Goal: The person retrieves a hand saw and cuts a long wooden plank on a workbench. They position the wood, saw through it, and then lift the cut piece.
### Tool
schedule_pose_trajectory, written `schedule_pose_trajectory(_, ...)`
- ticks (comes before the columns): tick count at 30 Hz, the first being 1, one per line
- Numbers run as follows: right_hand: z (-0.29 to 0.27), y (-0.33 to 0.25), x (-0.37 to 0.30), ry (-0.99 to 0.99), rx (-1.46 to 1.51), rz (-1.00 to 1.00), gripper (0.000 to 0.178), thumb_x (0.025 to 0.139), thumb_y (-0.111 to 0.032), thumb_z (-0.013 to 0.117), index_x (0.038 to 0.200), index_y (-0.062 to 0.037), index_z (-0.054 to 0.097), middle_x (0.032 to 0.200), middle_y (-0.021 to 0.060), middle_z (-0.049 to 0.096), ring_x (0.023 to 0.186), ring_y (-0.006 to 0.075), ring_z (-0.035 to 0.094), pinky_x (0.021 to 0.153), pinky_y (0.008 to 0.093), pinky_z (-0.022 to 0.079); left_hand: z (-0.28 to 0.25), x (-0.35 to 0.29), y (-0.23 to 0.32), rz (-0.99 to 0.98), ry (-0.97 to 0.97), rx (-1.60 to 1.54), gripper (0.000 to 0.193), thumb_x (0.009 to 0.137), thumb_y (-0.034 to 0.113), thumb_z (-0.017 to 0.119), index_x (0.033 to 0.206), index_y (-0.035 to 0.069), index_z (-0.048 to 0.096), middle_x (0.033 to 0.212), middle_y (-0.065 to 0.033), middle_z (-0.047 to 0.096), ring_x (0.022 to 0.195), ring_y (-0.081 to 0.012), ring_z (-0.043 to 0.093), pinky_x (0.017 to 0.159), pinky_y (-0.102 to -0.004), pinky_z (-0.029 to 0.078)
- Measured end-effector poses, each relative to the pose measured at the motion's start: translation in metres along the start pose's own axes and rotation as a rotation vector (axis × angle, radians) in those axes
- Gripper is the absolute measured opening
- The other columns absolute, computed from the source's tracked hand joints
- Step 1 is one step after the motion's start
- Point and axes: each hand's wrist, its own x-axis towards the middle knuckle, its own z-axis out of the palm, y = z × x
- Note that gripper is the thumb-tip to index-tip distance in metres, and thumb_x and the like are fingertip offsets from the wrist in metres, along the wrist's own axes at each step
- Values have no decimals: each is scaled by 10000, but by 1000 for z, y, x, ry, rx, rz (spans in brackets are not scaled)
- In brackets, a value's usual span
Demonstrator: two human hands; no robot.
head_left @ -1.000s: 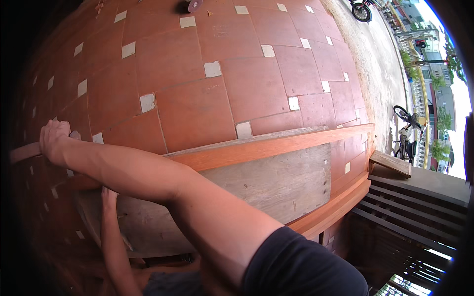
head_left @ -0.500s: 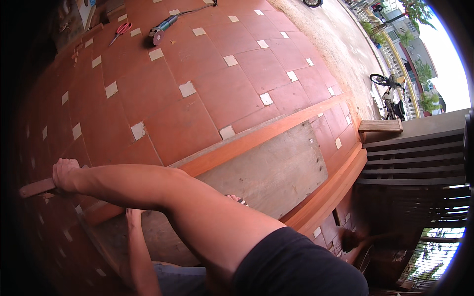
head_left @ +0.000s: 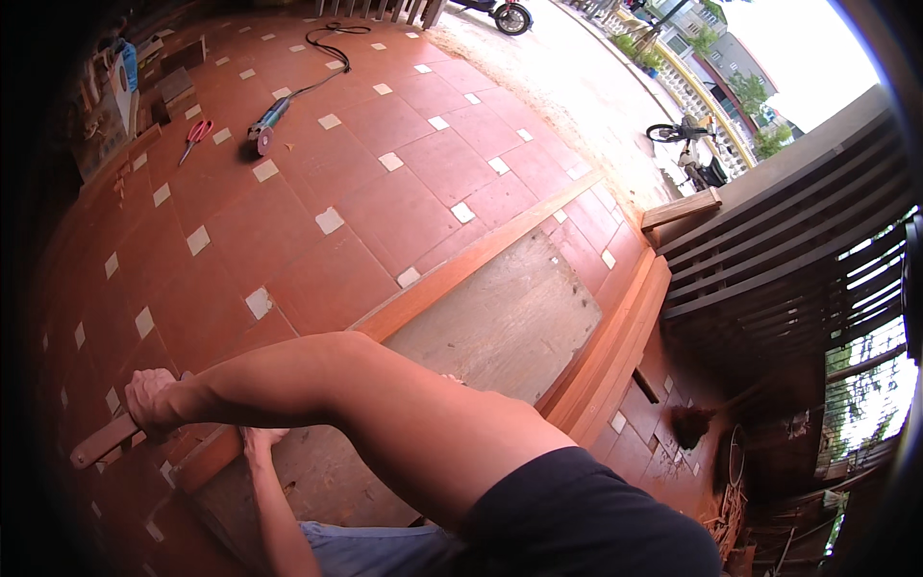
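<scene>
At nine o'clock, the right hand (head_left: 149,396) is closed in a fist around a reddish wooden bar (head_left: 101,442). Just right, at seven o'clock, the left hand (head_left: 261,439) presses open-fingered on the wooden panel (head_left: 500,322). An angle grinder (head_left: 267,123) lies at eleven o'clock.
</scene>
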Motion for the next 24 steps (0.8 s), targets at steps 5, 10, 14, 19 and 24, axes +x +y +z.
schedule_pose_trajectory(5, -50, -31, -2, -166, 50, -21, 509, 689, -223, 822, 1091, 66, 703, 1104, 223, 713, 1082, 313, 714, 906, 380, 588, -30, -18, 2, 27, -9, 24, 604, 724, 475, 802, 1193, 107, 704, 1165, -167, 705, 1094, -380, 650, 947, -489, 512)
schedule_pose_trajectory(10, -58, -40, -3, -151, 77, 91, 367, 675, -159, 832, 1003, -11, 765, 1032, 177, 754, 1043, 266, 747, 889, 355, 607, -103, -44, 74, 13, 21, -47, 646, 718, 472, 821, 1239, 115, 689, 1236, -159, 688, 1166, -373, 628, 1021, -484, 482)
schedule_pose_trajectory(14, -75, -61, -27, -163, 110, 99, 317, 711, -105, 799, 998, 22, 759, 1043, 204, 748, 1043, 312, 742, 876, 381, 614, -89, -43, 39, -2, 26, -74, 709, 708, 458, 839, 1290, 98, 654, 1295, -172, 654, 1242, -375, 579, 1080, -484, 440)
schedule_pose_trajectory(19, -82, -55, -54, -118, 141, 202, 303, 727, -89, 791, 1004, 29, 758, 1046, 227, 743, 1026, 338, 746, 867, 414, 620, -84, -45, 48, 32, 7, -89, 763, 701, 445, 854, 1331, 82, 622, 1344, -183, 623, 1301, -376, 537, 1126, -484, 404)
schedule_pose_trajectory(24, -82, -64, -59, -65, 162, 169, 318, 761, -102, 768, 1044, 41, 739, 1050, 236, 742, 1025, 356, 742, 880, 425, 612, -89, -48, 32, 8, 23, -116, 820, 694, 432, 869, 1372, 67, 590, 1392, -194, 592, 1359, -378, 495, 1171, -484, 368)
